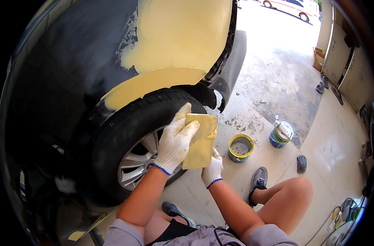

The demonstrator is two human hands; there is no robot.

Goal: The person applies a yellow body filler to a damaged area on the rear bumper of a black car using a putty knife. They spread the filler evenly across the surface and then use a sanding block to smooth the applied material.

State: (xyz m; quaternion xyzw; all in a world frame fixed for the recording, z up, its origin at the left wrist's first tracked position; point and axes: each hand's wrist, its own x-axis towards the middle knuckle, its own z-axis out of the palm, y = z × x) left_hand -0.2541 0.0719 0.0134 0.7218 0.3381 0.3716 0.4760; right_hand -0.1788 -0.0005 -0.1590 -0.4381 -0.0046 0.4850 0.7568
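Observation:
Both my hands wear white knitted gloves with blue cuffs. A flat rectangular putty board (200,152), coated in pale yellow filler, is between them, with a thicker ridge of filler at its right edge. My left hand (174,141) is closed on the board's left side, its thumb over the face; I cannot make out whether a separate spreader is in it. My right hand (213,169) grips the lower right edge from behind, most fingers hidden. Just beyond is a dark car's body panel (179,37), covered in yellow filler down to the wheel arch (154,82).
The car's tyre (113,143) and silver rim (131,167) stand close left of my hands. An open, yellow-rimmed can (241,148) and a blue-green can (280,134) with a white tube (284,130) on top stand on the floor at right. Cables (332,217) lie lower right.

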